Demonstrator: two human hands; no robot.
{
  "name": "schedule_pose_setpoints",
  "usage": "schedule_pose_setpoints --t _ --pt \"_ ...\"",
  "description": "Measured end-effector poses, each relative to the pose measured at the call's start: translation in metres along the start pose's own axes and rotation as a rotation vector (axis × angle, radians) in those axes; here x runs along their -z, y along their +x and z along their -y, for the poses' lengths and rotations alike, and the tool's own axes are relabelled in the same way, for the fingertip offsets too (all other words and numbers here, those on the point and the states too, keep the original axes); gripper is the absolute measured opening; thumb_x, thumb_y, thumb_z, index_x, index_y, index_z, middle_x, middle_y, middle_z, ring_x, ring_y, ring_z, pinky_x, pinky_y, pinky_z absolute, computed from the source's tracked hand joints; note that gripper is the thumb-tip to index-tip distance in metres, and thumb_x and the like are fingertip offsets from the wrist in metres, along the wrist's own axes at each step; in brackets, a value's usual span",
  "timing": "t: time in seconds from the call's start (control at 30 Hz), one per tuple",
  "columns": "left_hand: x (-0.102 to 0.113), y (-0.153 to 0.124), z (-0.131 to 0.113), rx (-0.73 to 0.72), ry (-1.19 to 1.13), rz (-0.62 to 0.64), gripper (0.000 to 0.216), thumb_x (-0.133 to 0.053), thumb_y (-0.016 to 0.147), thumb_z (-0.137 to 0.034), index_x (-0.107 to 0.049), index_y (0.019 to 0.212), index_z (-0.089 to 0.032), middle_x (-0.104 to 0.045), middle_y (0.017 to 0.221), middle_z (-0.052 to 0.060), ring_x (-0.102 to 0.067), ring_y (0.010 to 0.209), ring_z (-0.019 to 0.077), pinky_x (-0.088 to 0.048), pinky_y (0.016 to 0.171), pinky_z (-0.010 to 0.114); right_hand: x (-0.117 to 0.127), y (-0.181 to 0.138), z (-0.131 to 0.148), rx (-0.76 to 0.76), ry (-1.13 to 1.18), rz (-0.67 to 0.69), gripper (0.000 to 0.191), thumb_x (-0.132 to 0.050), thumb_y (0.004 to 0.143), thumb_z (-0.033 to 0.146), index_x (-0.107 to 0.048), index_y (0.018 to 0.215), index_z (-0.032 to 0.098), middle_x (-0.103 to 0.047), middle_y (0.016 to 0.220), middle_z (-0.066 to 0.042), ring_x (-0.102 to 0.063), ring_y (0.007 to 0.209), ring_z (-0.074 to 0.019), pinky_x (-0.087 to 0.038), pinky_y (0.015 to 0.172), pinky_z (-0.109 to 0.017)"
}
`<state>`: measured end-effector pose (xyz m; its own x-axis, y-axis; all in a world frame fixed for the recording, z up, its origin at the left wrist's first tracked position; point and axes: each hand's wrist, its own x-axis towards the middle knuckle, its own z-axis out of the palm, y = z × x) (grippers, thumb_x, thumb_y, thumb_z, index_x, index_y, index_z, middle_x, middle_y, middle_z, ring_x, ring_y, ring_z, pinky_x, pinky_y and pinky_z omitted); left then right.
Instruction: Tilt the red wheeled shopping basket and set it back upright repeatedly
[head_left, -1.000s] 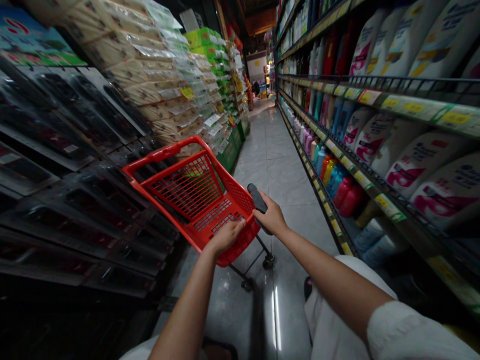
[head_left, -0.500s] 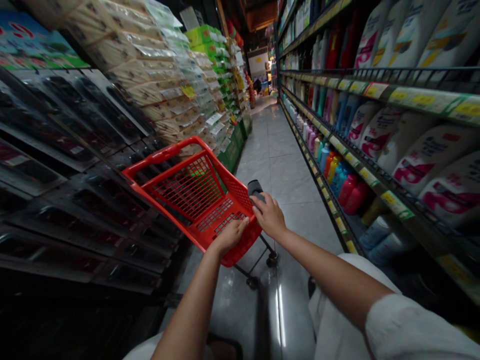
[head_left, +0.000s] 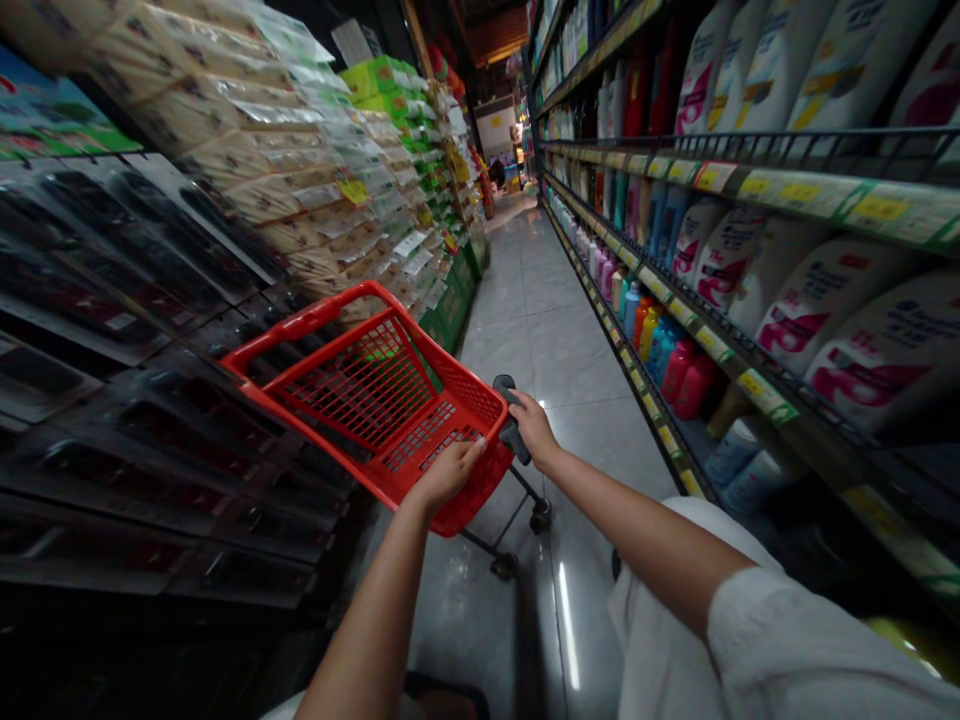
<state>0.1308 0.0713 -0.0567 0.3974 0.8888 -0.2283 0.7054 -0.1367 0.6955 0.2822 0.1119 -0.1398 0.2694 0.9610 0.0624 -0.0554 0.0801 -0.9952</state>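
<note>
A small red plastic shopping cart (head_left: 427,430) stands in the aisle, its lattice basket bare of goods. My left hand (head_left: 448,472) is closed over the basket's near rim, with the thumb lying along the edge. Just right of that rim, my right hand (head_left: 534,425) grips a dark grey handheld barcode scanner (head_left: 513,432); its rounded head points up and away from me. The fingers on the scanner's far side are partly hidden. Below the basket, dark wheels (head_left: 540,516) rest on the floor.
Shelves of shampoo bottles (head_left: 817,310) with price-tag rails run along the right. To the left hang dark packaged goods (head_left: 150,430), and beyond them rise stacks of tissue packs (head_left: 255,150). Grey tiled floor (head_left: 510,290) stretches down the aisle.
My right hand has turned the scanner, so its handle now shows below the head. The cart and my left hand have shifted slightly left in view; the shelves also shift left.
</note>
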Motion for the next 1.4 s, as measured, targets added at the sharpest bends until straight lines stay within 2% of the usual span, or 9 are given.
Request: schedule_pose_setpoints --t 0.17,0.47,0.57,0.73,0.9,1.03,1.23,1.3,1.4 --pt "-0.001 0.005 0.003 0.011 0.030 -0.084 0.054 -0.027 0.084 -0.068 -0.038 0.058 -0.022 -0.034 0.055 -0.002 -0.037 0.058 0.0140 -0.031 0.056 0.029 -0.013 -0.048 -0.015 0.022 -0.096 -0.142 0.056 -0.049 0.082 0.022 -0.053 0.138 0.022 -0.056 0.113 -0.009 -0.056 0.109 -0.0193 -0.041 0.105 -0.032" --pt "-0.006 0.013 -0.001 -0.028 -0.024 -0.071 0.053 -0.035 0.078 -0.069 -0.044 0.060 -0.020 -0.040 0.059 -0.002 -0.040 0.059 0.0137 -0.034 0.057 0.027 -0.014 -0.020 0.000 -0.070 0.019 -0.203 0.063 -0.045 0.073 0.012 -0.058 0.133 0.024 -0.058 0.115 -0.005 -0.055 0.110 -0.0188 -0.041 0.104 -0.032" --pt "-0.010 0.022 -0.002 -0.022 -0.085 -0.074 0.054 -0.035 0.077 -0.070 -0.045 0.060 -0.019 -0.040 0.057 -0.002 -0.038 0.057 0.0128 -0.032 0.055 0.027 -0.027 -0.054 -0.006 -0.044 0.006 -0.248 0.062 -0.047 0.076 0.017 -0.053 0.138 0.020 -0.054 0.115 -0.009 -0.054 0.112 -0.0210 -0.040 0.106 -0.035" --pt "-0.014 0.026 -0.003 0.017 -0.217 -0.058 0.052 -0.039 0.079 -0.066 -0.052 0.066 -0.017 -0.047 0.061 -0.001 -0.041 0.058 0.0137 -0.036 0.057 0.027 -0.050 -0.098 -0.024 -0.009 0.093 -0.154 0.061 -0.049 0.076 0.018 -0.055 0.136 0.025 -0.051 0.114 -0.007 -0.055 0.113 -0.0197 -0.041 0.105 -0.034" --pt "-0.012 0.023 -0.005 0.042 -0.134 -0.109 0.050 -0.037 0.082 -0.064 -0.047 0.063 -0.019 -0.042 0.059 -0.002 -0.039 0.056 0.0131 -0.032 0.054 0.026 -0.034 -0.035 -0.019 -0.124 0.149 -0.270 0.062 -0.047 0.074 0.016 -0.056 0.135 0.022 -0.060 0.114 -0.006 -0.056 0.110 -0.0193 -0.042 0.103 -0.032" --pt "-0.011 0.020 -0.005 0.067 -0.107 -0.131 0.048 -0.035 0.085 -0.061 -0.042 0.061 -0.020 -0.038 0.055 -0.003 -0.036 0.052 0.0119 -0.030 0.052 0.026 -0.013 0.014 -0.021 -0.117 0.258 -0.107 0.059 -0.045 0.063 0.009 -0.068 0.116 0.021 -0.068 0.110 -0.001 -0.059 0.103 -0.0165 -0.046 0.092 -0.025" --pt "-0.007 0.016 -0.001 0.083 -0.139 -0.145 0.053 -0.038 0.082 -0.066 -0.048 0.061 -0.018 -0.042 0.052 -0.002 -0.042 0.053 0.0140 -0.032 0.052 0.026 -0.011 0.005 -0.047 -0.410 0.314 0.050 0.050 -0.046 0.055 0.010 -0.073 0.097 0.016 -0.065 0.065 0.004 -0.058 0.060 -0.0147 -0.049 0.063 -0.026" --pt "-0.005 0.014 0.001 0.090 -0.152 -0.138 0.055 -0.039 0.081 -0.068 -0.050 0.062 -0.017 -0.044 0.052 -0.001 -0.044 0.053 0.0147 -0.033 0.051 0.027 -0.012 0.008 -0.044 -0.419 0.333 0.072 0.050 -0.046 0.055 0.010 -0.073 0.097 0.016 -0.066 0.064 0.003 -0.058 0.058 -0.0146 -0.049 0.061 -0.026" --pt "-0.003 0.010 0.003 0.082 -0.163 -0.138 0.057 -0.040 0.080 -0.069 -0.051 0.063 -0.017 -0.046 0.054 -0.001 -0.043 0.054 0.0143 -0.033 0.052 0.026 -0.009 0.018 -0.031 -0.343 0.389 0.109 0.054 -0.046 0.055 0.010 -0.072 0.102 0.019 -0.072 0.084 0.002 -0.063 0.072 -0.0142 -0.051 0.070 -0.024"
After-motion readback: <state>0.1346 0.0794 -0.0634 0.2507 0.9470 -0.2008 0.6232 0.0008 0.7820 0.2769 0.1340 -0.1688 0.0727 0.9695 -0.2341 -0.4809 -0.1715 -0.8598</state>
